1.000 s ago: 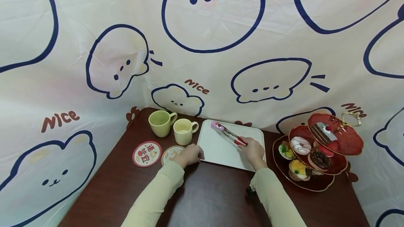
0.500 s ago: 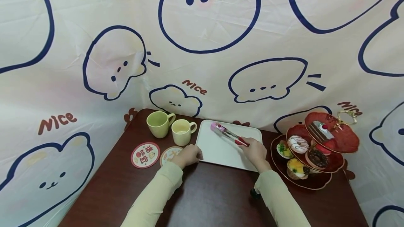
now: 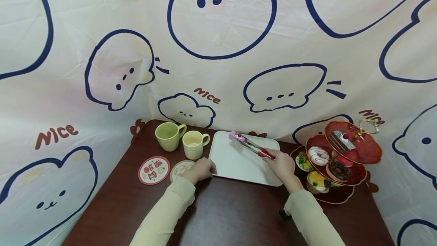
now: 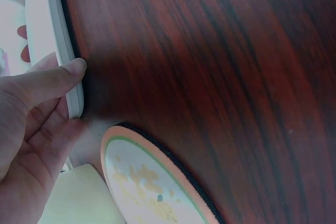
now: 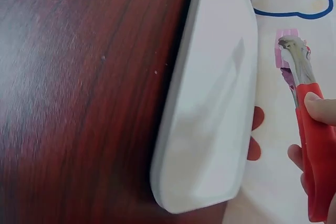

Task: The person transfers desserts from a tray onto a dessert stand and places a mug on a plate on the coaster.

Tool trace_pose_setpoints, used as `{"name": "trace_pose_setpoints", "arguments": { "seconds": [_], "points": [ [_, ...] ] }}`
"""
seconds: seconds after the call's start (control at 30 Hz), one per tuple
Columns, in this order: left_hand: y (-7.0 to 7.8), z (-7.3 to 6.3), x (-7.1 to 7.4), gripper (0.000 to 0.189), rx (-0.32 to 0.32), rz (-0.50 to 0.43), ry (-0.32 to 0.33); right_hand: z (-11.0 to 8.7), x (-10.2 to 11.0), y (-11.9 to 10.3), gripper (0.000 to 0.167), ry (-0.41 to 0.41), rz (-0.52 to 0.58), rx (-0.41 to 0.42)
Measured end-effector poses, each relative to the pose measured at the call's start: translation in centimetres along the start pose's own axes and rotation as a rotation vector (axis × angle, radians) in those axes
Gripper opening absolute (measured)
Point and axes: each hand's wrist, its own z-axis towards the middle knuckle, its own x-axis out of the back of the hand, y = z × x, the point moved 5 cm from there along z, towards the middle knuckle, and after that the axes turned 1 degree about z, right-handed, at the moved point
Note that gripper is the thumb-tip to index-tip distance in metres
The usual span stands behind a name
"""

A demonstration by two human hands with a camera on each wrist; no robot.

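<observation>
My left hand (image 3: 200, 170) pinches the near left corner of a white rectangular tray (image 3: 239, 166). In the left wrist view the thumb lies across the tray's edge (image 4: 62, 40), with the other fingers behind it. My right hand (image 3: 282, 165) grips red-handled metal tongs (image 5: 317, 156) over the tray's right half. A pink-purple toy cake piece (image 3: 235, 137) with a red dot on top is held in the tongs' tips, over the far left part of the tray. The right wrist view shows the cake piece (image 5: 286, 48) from the side, partly covered by the tong tips.
Two yellow-green mugs (image 3: 168, 136) stand left of the tray. Before them lie a red-rimmed round coaster (image 3: 154, 170) and a paler coaster (image 3: 177, 168), partly behind my left hand. At right, a red tiered stand (image 3: 370, 149) bears donuts, tarts and cake. A printed cloth hangs behind.
My right hand has moved a little to the right over the tray, taking the tongs and cake piece along. My left hand stays at the tray corner; the head view has shifted slightly.
</observation>
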Motion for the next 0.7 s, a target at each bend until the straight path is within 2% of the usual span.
{"name": "trace_pose_setpoints", "arguments": {
  "seconds": [0.37, 0.57, 0.7],
  "points": [
    [-0.1, 0.0, -0.3, 0.016, -0.013, -0.031, 0.016, -1.8, 3.5, -0.2, 0.046, -0.014, -0.017, -0.003],
    [-0.2, 0.1, -0.3, 0.017, -0.042, -0.005, 0.032, -2.9, 5.2, -0.5, 0.046, 0.029, -0.030, 0.056],
    [-0.3, 0.2, -0.2, 0.017, -0.029, -0.018, 0.022, -3.7, 6.5, -0.9, 0.045, 0.052, -0.041, 0.106]
  ]
}}
